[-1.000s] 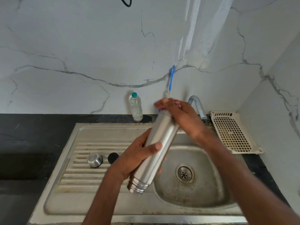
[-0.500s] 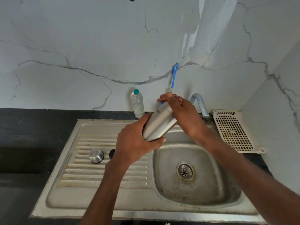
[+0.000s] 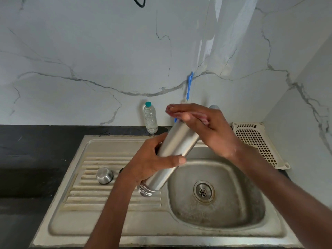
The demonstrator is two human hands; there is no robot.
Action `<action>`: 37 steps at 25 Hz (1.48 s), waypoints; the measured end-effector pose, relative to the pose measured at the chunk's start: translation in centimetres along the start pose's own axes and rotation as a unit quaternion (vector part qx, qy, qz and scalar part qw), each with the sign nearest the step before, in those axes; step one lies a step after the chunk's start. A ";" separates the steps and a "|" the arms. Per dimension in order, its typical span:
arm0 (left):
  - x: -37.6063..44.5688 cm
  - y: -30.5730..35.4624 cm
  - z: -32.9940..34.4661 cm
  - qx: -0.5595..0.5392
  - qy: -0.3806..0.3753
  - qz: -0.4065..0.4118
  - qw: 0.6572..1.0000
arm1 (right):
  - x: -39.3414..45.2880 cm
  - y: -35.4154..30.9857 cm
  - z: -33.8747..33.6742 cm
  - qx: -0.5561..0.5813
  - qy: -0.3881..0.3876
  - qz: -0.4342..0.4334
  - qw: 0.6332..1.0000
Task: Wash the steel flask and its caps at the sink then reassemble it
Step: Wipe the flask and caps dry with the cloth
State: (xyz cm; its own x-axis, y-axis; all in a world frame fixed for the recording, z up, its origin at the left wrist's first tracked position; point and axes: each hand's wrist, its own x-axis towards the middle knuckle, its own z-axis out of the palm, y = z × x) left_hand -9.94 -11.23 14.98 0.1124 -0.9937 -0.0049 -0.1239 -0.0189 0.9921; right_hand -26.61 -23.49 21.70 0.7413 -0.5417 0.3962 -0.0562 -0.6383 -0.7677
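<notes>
The steel flask (image 3: 177,142) is tilted over the sink (image 3: 224,229), its threaded open mouth pointing down and to the left, its base up and to the right. My left hand (image 3: 152,162) grips the flask round its middle. My right hand (image 3: 206,128) lies over the upper end with straight fingers, the palm pressing on the base. A steel cap (image 3: 105,175) stands on the ribbed drainboard (image 3: 89,193). Beside it a black cap (image 3: 121,170) shows only as a sliver behind my left hand.
A blue bottle brush (image 3: 189,85) leans against the marble wall behind the flask. A small plastic water bottle (image 3: 150,117) stands at the back of the sink. The tap (image 3: 213,106) peeks out behind my right hand. A white plastic basket (image 3: 258,142) sits on the right.
The flask has slid down through my left hand, so its threaded mouth shows below again. My right hand's fingers have flattened over the upper end.
</notes>
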 end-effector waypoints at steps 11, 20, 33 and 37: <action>0.3 -1.3 2.8 -0.203 0.087 -0.035 0.975 | 4.0 0.6 2.4 0.381 0.121 0.332 0.854; 2.3 -0.7 1.1 -0.392 0.330 -0.042 0.858 | -6.0 0.5 10.6 0.092 0.049 0.179 0.978; 1.7 -1.2 2.2 -0.379 0.257 -0.094 0.884 | -3.1 -0.7 9.3 0.347 0.053 0.385 0.854; 2.0 -1.6 2.1 -0.276 0.353 -0.062 0.892 | -7.9 -0.4 11.4 0.195 0.082 0.310 0.927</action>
State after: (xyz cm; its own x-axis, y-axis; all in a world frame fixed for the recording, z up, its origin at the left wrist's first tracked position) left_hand -11.61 -13.47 13.12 0.7090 -0.6662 -0.2313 0.4142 0.1279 0.9011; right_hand -24.89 -12.74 13.13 0.5335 -0.8349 -0.1353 -0.1683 0.0519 -0.9844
